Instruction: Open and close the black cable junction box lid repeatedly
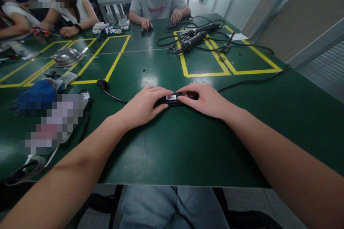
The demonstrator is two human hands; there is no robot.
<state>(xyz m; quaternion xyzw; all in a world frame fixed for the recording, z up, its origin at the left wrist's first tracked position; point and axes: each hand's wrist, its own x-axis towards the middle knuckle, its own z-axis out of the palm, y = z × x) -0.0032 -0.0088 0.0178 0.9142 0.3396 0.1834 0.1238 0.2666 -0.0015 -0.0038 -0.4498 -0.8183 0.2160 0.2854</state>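
The fingers of our left hand [143, 106] and right hand [206, 99] grip a box [171, 98]. Left of them lies our plug [102, 84].

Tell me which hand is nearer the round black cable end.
Left. The left hand is right of the round black cable end, the right hand farther right.

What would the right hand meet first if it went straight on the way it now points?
Probably the left hand: the right hand points toward it along the black device, which both hands hold. The gap between them looks narrow, though depth is unclear.
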